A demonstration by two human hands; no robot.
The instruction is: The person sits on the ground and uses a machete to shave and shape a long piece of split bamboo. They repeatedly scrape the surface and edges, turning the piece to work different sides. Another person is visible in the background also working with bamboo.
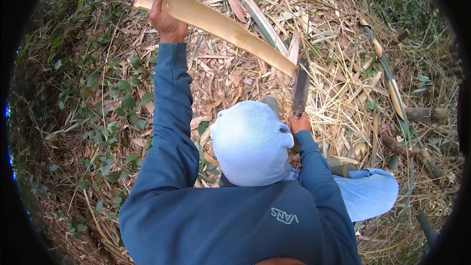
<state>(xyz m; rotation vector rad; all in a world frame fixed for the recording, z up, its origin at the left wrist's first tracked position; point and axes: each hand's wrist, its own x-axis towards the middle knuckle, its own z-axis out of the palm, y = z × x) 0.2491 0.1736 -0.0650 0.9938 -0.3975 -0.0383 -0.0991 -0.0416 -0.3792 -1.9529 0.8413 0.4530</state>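
My left hand (169,19) grips the upper end of a long, pale split bamboo piece (221,23), thumb on the near side and fingertips showing past the far edge. The piece slants down to the right, its broad end by my hand. In my right hand (299,124), closed round its handle, is a machete (301,88) with a dark blade pointing away from me. The blade's upper part lies right beside the bamboo's lower end; I cannot tell if they touch. My bent left knee (251,142), in light blue denim, is between my arms.
Dry bamboo shavings and leaves (221,76) cover the ground. A green split bamboo length (260,17) lies at the far side, another green-and-tan one (392,86) to the right. Logs (427,115) lie at the right edge, leafy plants (127,100) grow at left. My right knee (368,194) juts out right.
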